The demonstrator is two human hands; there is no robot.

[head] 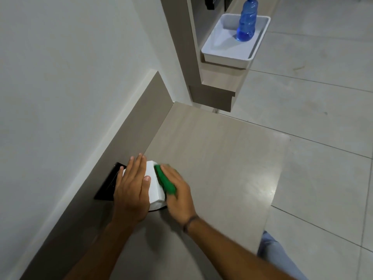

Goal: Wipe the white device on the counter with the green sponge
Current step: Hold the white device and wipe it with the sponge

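A white device (155, 184) stands on the pale wood counter (212, 158), close to the grey back panel. My left hand (132, 190) lies flat over its left side and top, fingers spread, holding it still. My right hand (177, 195) presses a green sponge (164, 181) against the device's right face. The sponge is partly hidden under my fingers and slightly blurred. The lower part of the device is hidden by both hands.
A black socket plate (108, 183) is set in the back panel just left of the device. Further back, a white tray (228, 51) holding a blue bottle (246, 21) sits on a higher shelf. The counter's right edge drops to a tiled floor (323, 118).
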